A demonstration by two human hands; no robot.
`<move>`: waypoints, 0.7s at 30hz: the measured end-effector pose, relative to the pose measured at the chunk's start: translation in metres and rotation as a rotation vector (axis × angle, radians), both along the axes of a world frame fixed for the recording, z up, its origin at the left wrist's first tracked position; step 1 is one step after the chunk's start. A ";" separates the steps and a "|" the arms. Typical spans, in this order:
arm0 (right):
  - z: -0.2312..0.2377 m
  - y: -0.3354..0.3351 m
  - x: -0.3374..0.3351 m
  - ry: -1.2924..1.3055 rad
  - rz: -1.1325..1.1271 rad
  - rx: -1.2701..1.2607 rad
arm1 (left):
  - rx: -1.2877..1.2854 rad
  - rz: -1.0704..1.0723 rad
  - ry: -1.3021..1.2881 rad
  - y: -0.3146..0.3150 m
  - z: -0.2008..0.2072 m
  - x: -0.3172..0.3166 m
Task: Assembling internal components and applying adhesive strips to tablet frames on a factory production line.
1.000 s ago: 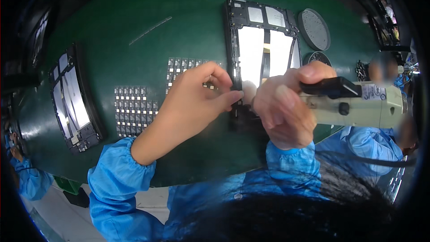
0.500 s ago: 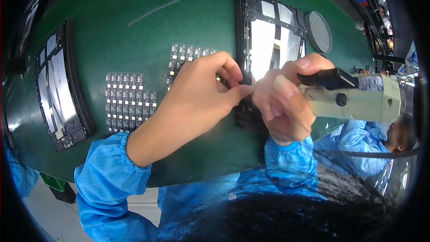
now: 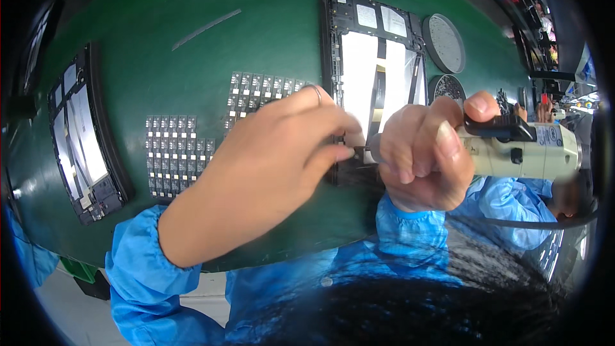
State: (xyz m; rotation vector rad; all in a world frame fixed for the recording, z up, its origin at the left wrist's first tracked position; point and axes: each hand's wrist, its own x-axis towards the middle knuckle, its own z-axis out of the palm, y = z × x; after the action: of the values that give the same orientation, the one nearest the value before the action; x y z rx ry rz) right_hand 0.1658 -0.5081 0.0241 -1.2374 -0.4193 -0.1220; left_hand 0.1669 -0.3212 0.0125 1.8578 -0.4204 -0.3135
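Observation:
My right hand is wrapped round a cream electric screwdriver with a black lever, one finger lying over the lever. The tool is level, its nose pointing left. At its thin dark bit, the fingertips of my left hand are pinched together; what they hold, if anything, is too small and blurred to name. Just beyond both hands lies an opened tablet-like device with a black frame and silver panels. My hands cover its near end. Rows of small circuit boards are partly behind my left hand.
On the green table are another opened device at left, a second board group and a thin strip. A round grey dish and a dish of small dark pieces stand right. A co-worker's blue sleeve shows at right.
The whole view has shifted slightly. My right hand and the screwdriver have moved right, apart from my left fingertips, so the bit now shows between them. The second dish has come into sight.

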 end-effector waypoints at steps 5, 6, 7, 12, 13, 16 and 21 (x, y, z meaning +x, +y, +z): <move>0.002 -0.004 -0.003 0.024 0.030 0.045 | 0.155 0.014 -0.205 -0.010 -0.001 -0.012; 0.004 -0.004 -0.004 0.032 0.039 0.041 | 0.158 0.013 -0.206 -0.012 -0.004 -0.013; 0.005 -0.005 -0.005 0.040 0.048 0.037 | 0.157 0.041 -0.254 -0.014 -0.009 -0.013; 0.005 -0.005 -0.004 0.027 0.068 0.050 | 0.084 0.101 -0.334 -0.018 -0.017 -0.015; 0.005 -0.004 -0.004 0.036 0.062 0.061 | 0.073 0.111 -0.326 -0.019 -0.017 -0.015; 0.006 -0.004 -0.005 0.073 0.052 0.082 | 0.059 0.123 -0.322 -0.020 -0.017 -0.016; 0.010 0.002 -0.010 0.130 -0.033 0.151 | 0.057 0.137 -0.361 -0.024 -0.023 -0.016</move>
State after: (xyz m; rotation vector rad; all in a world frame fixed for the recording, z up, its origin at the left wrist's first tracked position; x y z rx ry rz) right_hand 0.1556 -0.5060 0.0343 -1.0973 -0.2720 -0.0994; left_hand 0.1508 -0.3456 -0.0103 1.9923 -0.5294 0.1065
